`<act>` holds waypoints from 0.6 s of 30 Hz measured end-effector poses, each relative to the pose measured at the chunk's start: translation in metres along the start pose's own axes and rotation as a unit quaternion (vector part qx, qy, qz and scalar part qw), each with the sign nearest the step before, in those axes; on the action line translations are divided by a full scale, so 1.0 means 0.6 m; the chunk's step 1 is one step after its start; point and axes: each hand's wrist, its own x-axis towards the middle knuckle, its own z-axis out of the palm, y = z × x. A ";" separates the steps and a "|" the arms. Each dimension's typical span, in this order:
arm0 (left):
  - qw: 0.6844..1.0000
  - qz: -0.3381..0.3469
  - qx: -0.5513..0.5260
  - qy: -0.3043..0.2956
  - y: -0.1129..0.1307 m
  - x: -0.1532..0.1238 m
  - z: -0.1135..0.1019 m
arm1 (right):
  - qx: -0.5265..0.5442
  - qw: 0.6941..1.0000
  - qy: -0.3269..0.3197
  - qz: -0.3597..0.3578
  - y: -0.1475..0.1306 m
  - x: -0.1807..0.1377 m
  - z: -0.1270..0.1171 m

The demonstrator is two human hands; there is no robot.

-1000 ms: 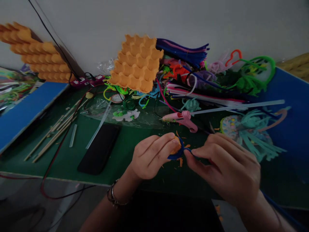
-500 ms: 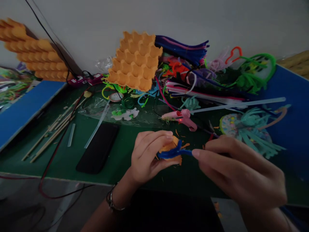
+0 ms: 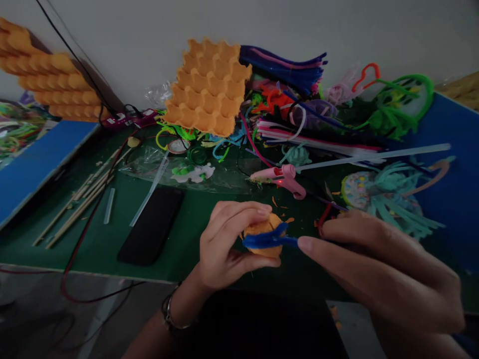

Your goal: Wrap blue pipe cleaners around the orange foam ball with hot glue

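Observation:
My left hand (image 3: 228,244) is closed around a small orange egg-carton cup (image 3: 262,230) held just above the green table's front part. A blue pipe cleaner (image 3: 266,241) wraps across the cup. My right hand (image 3: 377,271) pinches the pipe cleaner's free end between thumb and fingers, right of the cup. A pink glue gun (image 3: 282,178) lies on the table just beyond both hands.
A black phone (image 3: 152,225) lies left of my hands. Wooden sticks (image 3: 77,204) and a red cable (image 3: 80,249) lie further left. An orange egg tray (image 3: 207,87) leans at the back beside a heap of coloured pipe cleaners (image 3: 299,99). Blue boards (image 3: 37,164) flank the green table (image 3: 194,249).
The cup has turned in my left hand and the blue pipe cleaner now lies flat across its front. My right hand has drawn slightly right and lower, stretching the end out.

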 end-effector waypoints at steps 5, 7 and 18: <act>0.996 -0.060 -0.065 -0.008 0.000 -0.007 -0.002 | 0.022 0.998 -0.034 0.038 0.001 -0.001 -0.002; 0.994 -0.076 -0.083 -0.007 0.001 -0.011 -0.002 | 0.025 0.999 -0.035 0.030 0.004 -0.001 -0.001; 0.983 -0.123 -0.135 0.010 0.004 -0.018 -0.006 | 0.061 0.996 -0.043 0.041 0.008 0.005 0.004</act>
